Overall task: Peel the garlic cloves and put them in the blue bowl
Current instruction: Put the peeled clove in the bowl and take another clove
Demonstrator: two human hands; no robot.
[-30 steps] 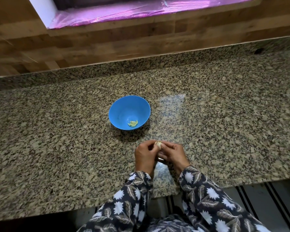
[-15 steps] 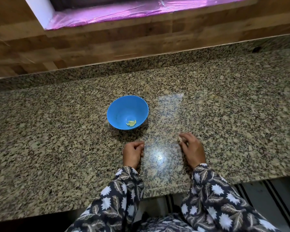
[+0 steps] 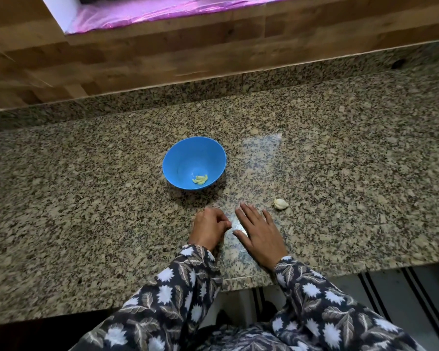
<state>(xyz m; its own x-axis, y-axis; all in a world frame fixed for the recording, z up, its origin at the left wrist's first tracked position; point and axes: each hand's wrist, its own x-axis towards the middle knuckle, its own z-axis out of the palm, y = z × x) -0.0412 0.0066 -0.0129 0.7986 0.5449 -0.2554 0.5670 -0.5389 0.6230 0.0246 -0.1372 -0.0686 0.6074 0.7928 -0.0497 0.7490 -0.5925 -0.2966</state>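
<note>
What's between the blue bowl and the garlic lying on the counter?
Nothing: in the head view only bare speckled counter lies between the blue bowl and the garlic.

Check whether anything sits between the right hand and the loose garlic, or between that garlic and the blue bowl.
Nothing visible does. The garlic lies apart from the right hand on bare granite counter, and only bare counter separates it from the blue bowl.
</note>
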